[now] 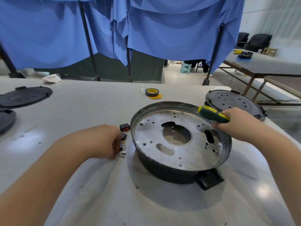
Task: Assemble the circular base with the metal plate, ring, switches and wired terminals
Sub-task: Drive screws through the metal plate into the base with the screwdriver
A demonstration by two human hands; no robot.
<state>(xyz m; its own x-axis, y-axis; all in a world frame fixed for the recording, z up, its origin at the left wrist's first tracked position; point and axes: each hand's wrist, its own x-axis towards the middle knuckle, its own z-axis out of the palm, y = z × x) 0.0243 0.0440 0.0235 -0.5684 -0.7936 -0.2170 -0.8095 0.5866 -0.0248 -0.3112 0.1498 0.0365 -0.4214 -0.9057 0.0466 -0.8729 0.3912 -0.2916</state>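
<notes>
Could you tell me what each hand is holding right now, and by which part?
The right hand grips the screwdriver by its green-and-yellow handle. The left hand reaches the switches beside the base; whether it grips one cannot be told.

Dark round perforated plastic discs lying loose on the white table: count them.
2. One dark perforated disc lies at the far left; the other lies far right, behind the right hand. A plainer dark piece is cut off at the left edge.

Bright, even light falls from overhead onto my table [73,111], leaving pale glare patches left of and right of the pan [171,170]. The pan's metal plate [182,154] shines with soft reflections, and faint shadows spread around the pan. Wide-angle bending stretches my forearms at the lower edges; the far curtain [162,30] looks slightly soft.
</notes>
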